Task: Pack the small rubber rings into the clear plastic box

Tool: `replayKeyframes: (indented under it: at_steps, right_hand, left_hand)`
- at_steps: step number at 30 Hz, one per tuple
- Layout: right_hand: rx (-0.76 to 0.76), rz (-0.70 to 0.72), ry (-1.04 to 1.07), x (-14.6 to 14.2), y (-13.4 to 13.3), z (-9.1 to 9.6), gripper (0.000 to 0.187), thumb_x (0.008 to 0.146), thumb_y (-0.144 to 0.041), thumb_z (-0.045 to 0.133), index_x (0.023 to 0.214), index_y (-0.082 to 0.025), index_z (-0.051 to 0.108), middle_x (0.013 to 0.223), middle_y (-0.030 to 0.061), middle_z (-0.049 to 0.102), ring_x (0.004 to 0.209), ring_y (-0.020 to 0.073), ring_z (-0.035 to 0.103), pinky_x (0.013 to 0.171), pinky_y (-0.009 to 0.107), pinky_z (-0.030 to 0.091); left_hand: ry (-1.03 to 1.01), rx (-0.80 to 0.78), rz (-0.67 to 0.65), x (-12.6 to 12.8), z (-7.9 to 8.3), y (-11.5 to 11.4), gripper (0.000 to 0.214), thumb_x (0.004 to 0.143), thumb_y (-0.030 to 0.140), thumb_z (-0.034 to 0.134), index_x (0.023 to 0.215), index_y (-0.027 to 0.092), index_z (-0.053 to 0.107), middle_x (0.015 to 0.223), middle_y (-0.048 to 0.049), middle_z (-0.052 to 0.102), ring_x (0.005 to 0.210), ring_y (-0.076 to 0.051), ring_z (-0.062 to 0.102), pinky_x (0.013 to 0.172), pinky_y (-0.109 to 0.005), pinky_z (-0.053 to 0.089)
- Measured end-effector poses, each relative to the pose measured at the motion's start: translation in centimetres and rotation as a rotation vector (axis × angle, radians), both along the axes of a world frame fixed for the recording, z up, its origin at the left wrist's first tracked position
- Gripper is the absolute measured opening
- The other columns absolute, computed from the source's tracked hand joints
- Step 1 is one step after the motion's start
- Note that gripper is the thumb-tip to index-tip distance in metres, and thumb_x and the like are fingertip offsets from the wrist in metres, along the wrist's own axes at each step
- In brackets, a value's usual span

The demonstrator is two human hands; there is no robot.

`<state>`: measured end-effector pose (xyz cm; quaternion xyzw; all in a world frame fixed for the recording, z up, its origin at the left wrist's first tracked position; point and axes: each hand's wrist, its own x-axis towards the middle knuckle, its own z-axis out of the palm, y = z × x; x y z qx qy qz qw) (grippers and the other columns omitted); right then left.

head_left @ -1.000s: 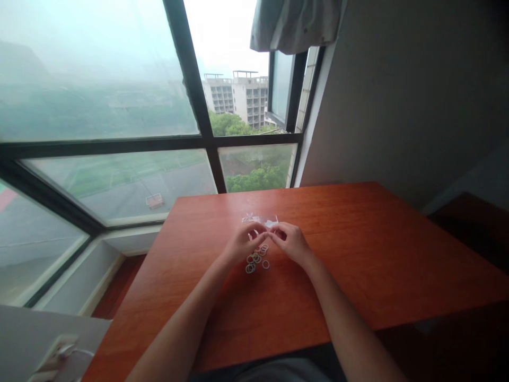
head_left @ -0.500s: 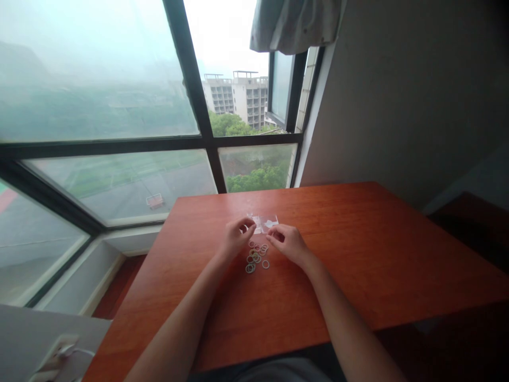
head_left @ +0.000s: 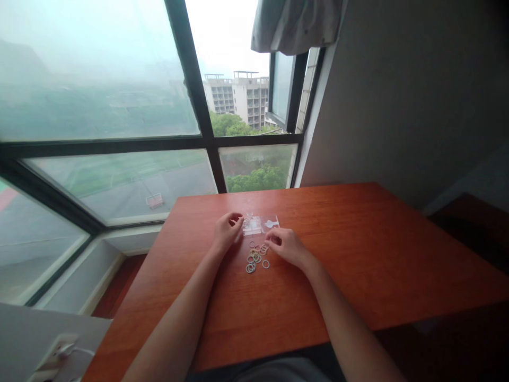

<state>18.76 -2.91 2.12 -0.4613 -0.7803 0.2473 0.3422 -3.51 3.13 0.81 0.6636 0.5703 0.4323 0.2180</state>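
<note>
My left hand (head_left: 228,232) is curled at the left edge of a small clear plastic bag (head_left: 252,226), thumb and forefinger drawn close; anything between them is too small to make out. On the other side, my right hand (head_left: 287,245) pinches thumb and forefinger together at the upper right of the rings, its fingertips close to a pale ring (head_left: 264,249). What it holds, if anything, does not show. Several small thin rings (head_left: 250,268) in pale and muted colours lie in a loose cluster on the wooden table (head_left: 350,254). One ring (head_left: 266,264) lies slightly apart at the right.
Behind the table's far edge stands a dark-framed window (head_left: 209,140) with one pane swung outward. A grey curtain (head_left: 296,26) hangs above it. Grey wall (head_left: 397,95) rises at the right, and a plugged-in socket (head_left: 59,350) is at lower left.
My left hand has moved left, away from the middle of the plastic bag, uncovering more of it. My right hand has shifted very slightly toward the rings, which lie as before.
</note>
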Motion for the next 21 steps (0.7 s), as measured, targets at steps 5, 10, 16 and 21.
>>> replayKeyframes:
  at_steps: [5, 10, 16, 21]
  right_hand:
    - [-0.008, -0.002, -0.017, 0.0, 0.0, -0.1, 0.002, 0.078, -0.02, 0.064, 0.077, -0.019, 0.065, 0.062, -0.0028, 0.056, 0.057, 0.01, 0.048, 0.056, 0.021, 0.035]
    - [0.0, -0.002, -0.033, 0.0, 0.0, -0.1, 0.002, 0.078, -0.02, 0.064, 0.077, -0.019, 0.065, 0.063, -0.0028, 0.056, 0.058, 0.0099, 0.048, 0.057, 0.021, 0.035]
    - [-0.035, -0.009, -0.114, 0.0, -0.1, 0.0, 0.005, 0.08, -0.021, 0.062, 0.08, -0.019, 0.067, 0.067, -0.0016, 0.06, 0.06, 0.01, 0.05, 0.058, 0.021, 0.034]
    - [-0.078, -0.013, -0.251, -0.2, -0.6, 0.2, 0.016, 0.08, -0.029, 0.063, 0.094, -0.023, 0.069, 0.071, -0.0015, 0.063, 0.064, 0.0112, 0.053, 0.057, 0.021, 0.031]
  left_hand:
    - [-0.025, -0.03, 0.013, 0.1, 0.7, -0.6, 0.025, 0.076, 0.039, 0.059, 0.085, 0.017, 0.068, 0.073, -0.0027, 0.068, 0.058, -0.013, 0.059, 0.054, -0.023, 0.045]
    - [-0.061, -0.058, 0.0, 0.1, 1.1, -1.0, 0.025, 0.076, 0.039, 0.06, 0.084, 0.016, 0.068, 0.072, -0.0026, 0.068, 0.056, -0.013, 0.058, 0.052, -0.023, 0.044]
    - [-0.074, -0.027, -0.017, -0.2, 1.4, -1.2, 0.027, 0.076, 0.04, 0.06, 0.086, 0.017, 0.068, 0.079, -0.0032, 0.07, 0.061, -0.014, 0.059, 0.056, -0.024, 0.046]
    - [-0.041, -0.018, -0.014, -0.1, 1.6, -1.4, 0.027, 0.076, 0.04, 0.059, 0.087, 0.016, 0.068, 0.079, -0.0035, 0.07, 0.063, -0.014, 0.059, 0.058, -0.024, 0.046]
